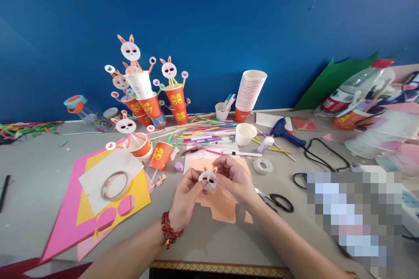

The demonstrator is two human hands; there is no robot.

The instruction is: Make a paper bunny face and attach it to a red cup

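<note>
Between my two hands is a small white paper rabbit face [208, 180] with orange-pink ears, dark eyes and pink marks. My left hand [185, 196], with a red bead bracelet at the wrist, pinches its left side. My right hand [236, 182] grips its right edge near the ear, thumb in front. Beneath both hands lies cut orange paper [224, 209]. Finished-looking rabbit faces on paper cups, such as one rabbit face [130, 51], stand at the back left. Black-handled scissors [282, 202] rest right of my right hand.
Pink and yellow sheets [73, 192] with a tape ring [114, 185] lie at left. Markers and coloured stems spread behind the hands. A cup stack [250, 91], blue glue gun [288, 132], white tape roll [262, 166], cables and a large bottle [356, 89] are at right.
</note>
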